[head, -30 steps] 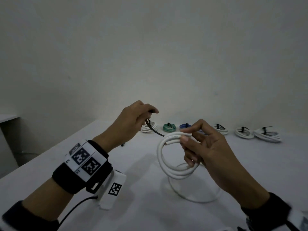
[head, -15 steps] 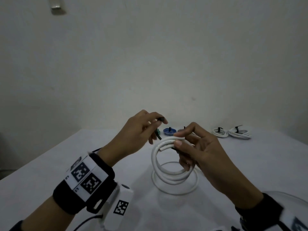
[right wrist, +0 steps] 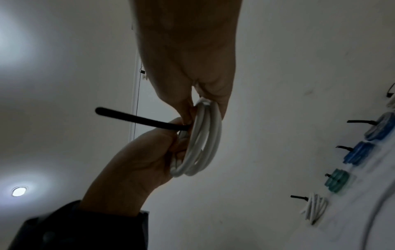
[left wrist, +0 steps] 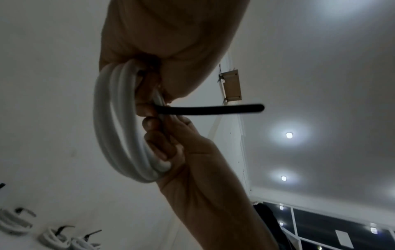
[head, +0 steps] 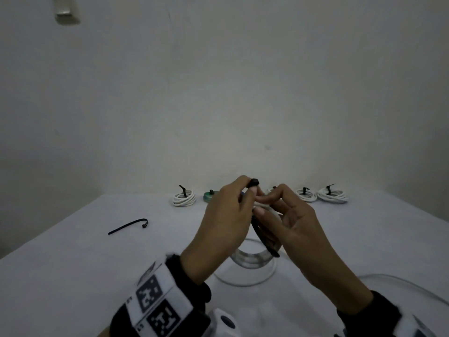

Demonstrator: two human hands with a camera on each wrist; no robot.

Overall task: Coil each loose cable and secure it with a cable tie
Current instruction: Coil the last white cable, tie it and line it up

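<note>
Holding the white cable coil (head: 252, 260) upright above the table (head: 73, 263), both hands meet at its top. The left hand (head: 227, 216) has its thumb and forefinger closed on the head of the black cable tie (head: 254, 183), while the right hand (head: 291, 215) has its fingers curled round the bunched loops of the coil, pinching them together. In the left wrist view the tie's strap passes between the fingers beside the loops and its free end sticks out sideways; the head view shows that end hanging down in front of the coil. One loose loop of the same cable rests on the table below. A spare black tie (head: 128, 226) lies on the table to the left, well apart. Along the far edge stand finished coils (head: 184, 198), white, green and blue, each bound with a black tie.
</note>
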